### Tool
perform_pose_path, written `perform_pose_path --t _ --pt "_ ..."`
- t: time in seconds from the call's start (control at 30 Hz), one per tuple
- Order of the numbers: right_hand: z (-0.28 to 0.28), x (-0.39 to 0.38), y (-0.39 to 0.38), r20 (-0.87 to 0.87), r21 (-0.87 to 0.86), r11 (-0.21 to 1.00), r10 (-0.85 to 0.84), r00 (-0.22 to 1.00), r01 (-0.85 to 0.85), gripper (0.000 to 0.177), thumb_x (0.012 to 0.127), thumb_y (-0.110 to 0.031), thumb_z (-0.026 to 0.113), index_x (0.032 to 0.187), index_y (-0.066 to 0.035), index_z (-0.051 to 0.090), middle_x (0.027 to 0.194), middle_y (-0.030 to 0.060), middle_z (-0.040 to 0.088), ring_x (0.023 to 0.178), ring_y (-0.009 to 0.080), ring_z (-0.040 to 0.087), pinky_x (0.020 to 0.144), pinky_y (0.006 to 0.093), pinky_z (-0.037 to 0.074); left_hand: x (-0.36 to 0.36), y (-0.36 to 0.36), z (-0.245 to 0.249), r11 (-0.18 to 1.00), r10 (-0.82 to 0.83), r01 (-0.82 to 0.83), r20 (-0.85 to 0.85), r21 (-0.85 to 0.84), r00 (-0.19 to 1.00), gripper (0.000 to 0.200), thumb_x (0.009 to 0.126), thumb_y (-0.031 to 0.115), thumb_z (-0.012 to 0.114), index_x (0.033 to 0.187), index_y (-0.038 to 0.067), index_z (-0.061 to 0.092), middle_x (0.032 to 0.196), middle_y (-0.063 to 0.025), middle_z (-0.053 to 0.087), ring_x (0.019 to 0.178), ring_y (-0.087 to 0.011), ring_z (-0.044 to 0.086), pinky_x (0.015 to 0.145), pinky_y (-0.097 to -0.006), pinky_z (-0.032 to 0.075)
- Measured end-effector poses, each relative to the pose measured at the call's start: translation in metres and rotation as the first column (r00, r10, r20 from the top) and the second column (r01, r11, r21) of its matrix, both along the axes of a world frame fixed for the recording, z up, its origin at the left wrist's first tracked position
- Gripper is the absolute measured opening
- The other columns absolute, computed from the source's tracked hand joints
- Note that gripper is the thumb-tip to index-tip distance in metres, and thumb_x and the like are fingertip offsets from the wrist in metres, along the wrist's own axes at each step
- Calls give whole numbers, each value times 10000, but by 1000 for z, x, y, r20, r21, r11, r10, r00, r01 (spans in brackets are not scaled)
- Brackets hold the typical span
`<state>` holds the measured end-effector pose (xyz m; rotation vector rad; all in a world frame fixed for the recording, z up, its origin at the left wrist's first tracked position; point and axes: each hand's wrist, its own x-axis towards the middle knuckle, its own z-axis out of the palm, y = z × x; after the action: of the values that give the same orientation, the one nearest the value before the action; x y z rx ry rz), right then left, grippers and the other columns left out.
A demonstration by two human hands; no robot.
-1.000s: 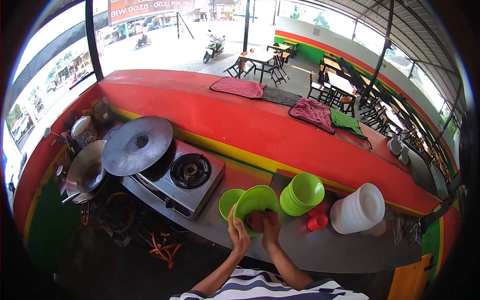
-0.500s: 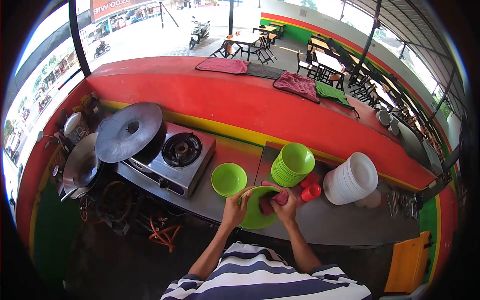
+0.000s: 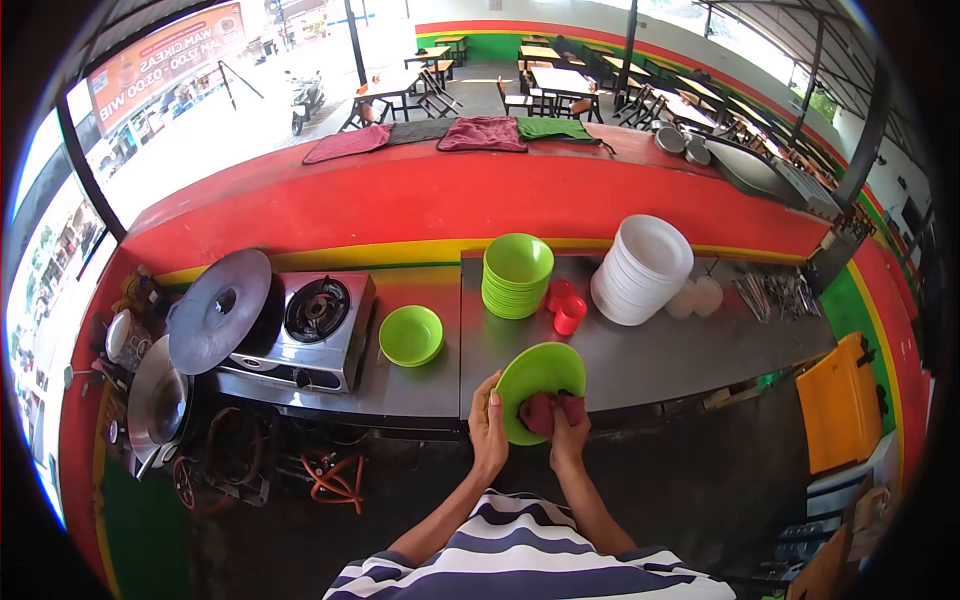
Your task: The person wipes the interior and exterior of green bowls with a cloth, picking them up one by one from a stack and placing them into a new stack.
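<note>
A green bowl [image 3: 520, 375] is held tilted in front of my body, just off the counter's front edge. My left hand [image 3: 488, 425] grips its left rim, thumb on the near side. In my right hand [image 3: 570, 435] is a bunched dark red cloth [image 3: 540, 412], pressed against the inside of the bowl; the fingers are partly hidden by the cloth. Beyond them stands a tall stack of green bowls [image 3: 517, 275]. Another green bowl [image 3: 411, 336] rests on the counter to the left, perhaps with one more under it.
Left of the bowls is a gas stove [image 3: 318, 320] with a large metal lid [image 3: 220, 310] leaning on it, then a wok [image 3: 160, 400]. Red cups [image 3: 569, 314], a white bowl stack [image 3: 642, 270] and cutlery [image 3: 780, 295] line the counter's right. Cloths [image 3: 482, 134] lie on the red ledge.
The view has turned to the right. My right hand has moved down from the bowl's upper right rim with the cloth, which now lies lower inside the bowl.
</note>
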<state>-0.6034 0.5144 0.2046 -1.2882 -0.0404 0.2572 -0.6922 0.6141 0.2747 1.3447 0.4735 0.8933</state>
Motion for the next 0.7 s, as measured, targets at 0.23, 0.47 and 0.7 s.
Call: perform_pose_path --t 0.23,0.47,0.7 --pt "-8 -58 -75 182 -192 970 181 967 -146 258 919 -91 689 1154 8 645 1060 48 674 966 110 625 855 279 500 -76 -14 -22 962 -274 266 -289 -67 917 470 1082 367 483 1352 -9 561 1138 -92 682 1055 -148 606 942 -290 474" --pt "2 -110 -104 48 340 940 25 999 -40 266 956 -219 592 1128 -23 642 1029 27 627 998 112 579 903 283 452 -140 -37 -38 779 -364 189 -184 -598 913 488 1087 430 426 1319 36 598 1121 -65 681 976 -148 650 817 -300 535" --pt "12 -105 -100 404 452 854 60 913 -257 338 911 -355 542 937 -29 625 910 118 632 1010 234 587 941 426 442 -166 -60 -38 571 -452 329 46 -752 891 553 1080 389 419 1530 70 366 1478 -126 494 1307 -263 531 1092 -397 442"
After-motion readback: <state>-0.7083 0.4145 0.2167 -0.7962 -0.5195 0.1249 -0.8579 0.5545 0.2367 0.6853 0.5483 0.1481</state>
